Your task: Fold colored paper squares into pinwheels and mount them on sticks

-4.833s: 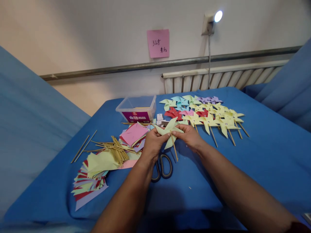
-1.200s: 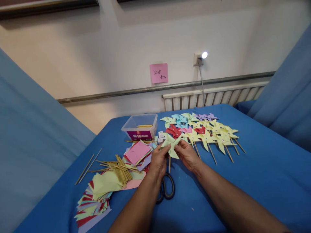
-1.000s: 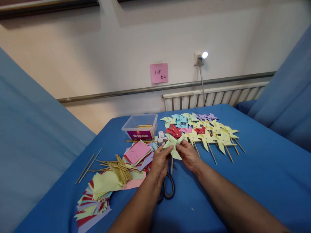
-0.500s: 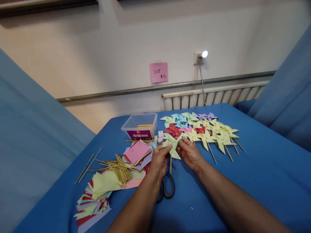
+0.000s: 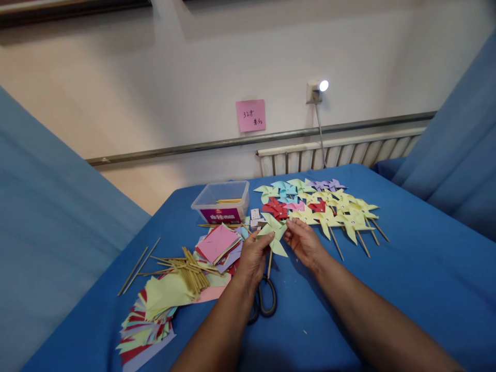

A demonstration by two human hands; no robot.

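Note:
A pale green paper pinwheel [image 5: 276, 238] on a thin wooden stick is held in the middle of the table. My left hand [image 5: 252, 258] grips it, thumb on the front near its centre. On its right side, my right hand [image 5: 304, 242] has its fingers closed at the tip of one blade. The stick points down below the pinwheel. Beneath my left hand lie scissors with black handles [image 5: 268, 297], their blades hidden. Just behind the pinwheel stand small white boxes [image 5: 254, 214].
Several finished pinwheels [image 5: 327, 219] lie at the right back. A clear plastic box [image 5: 220, 214] holding sticks stands at the back. To the left are a pink-topped paper stack [image 5: 217, 244], loose sticks [image 5: 191, 271] and fanned coloured sheets [image 5: 145, 330]. Blue curtains [image 5: 58, 206] hang at both sides.
The pinwheel has turned and tilted slightly, its lower stick swinging a little to the left. Both hands stay at it. The whole view has shifted slightly.

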